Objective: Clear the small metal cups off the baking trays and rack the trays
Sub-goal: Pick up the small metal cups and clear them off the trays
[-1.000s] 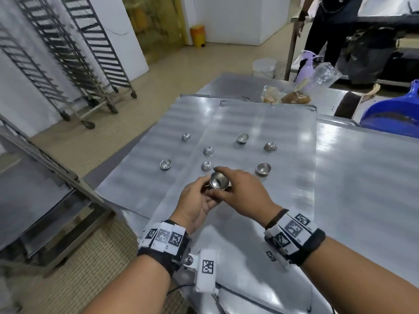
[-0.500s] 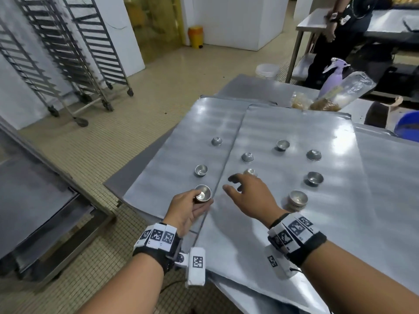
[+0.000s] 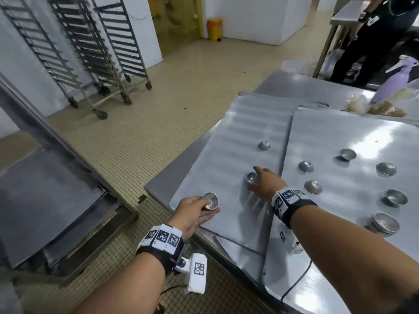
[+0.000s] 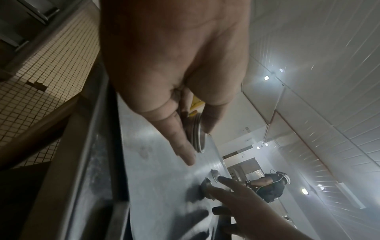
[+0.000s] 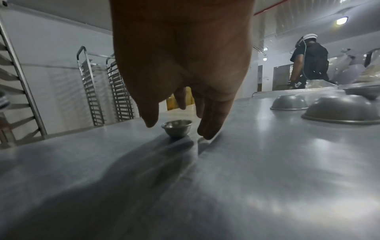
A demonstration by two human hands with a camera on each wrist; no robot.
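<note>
Two flat metal baking trays overlap on the steel table: a left tray (image 3: 226,141) and a right tray (image 3: 340,132). My left hand (image 3: 199,207) grips a small stack of nested metal cups (image 3: 210,201) (image 4: 198,138) over the left tray's near corner. My right hand (image 3: 260,180) reaches across to an upright cup (image 3: 251,177) (image 5: 177,128) on the left tray, fingers spread on either side of it, not closed round it. Several more cups sit on both trays, some upside down, such as one (image 3: 264,145). A stacked pile of cups (image 3: 384,223) stands on the right tray.
Wheeled tray racks (image 3: 95,48) stand by the far left wall. A low trolley shelf (image 3: 45,200) is to my left beside the table edge. A purple spray bottle (image 3: 394,82) and food bags (image 3: 374,107) sit at the table's back. A person in black (image 3: 371,35) stands behind.
My right hand left the cup by the right tray's edge and moved left to the upright cup on the left tray. My left hand keeps holding its cups. The view has swung left.
</note>
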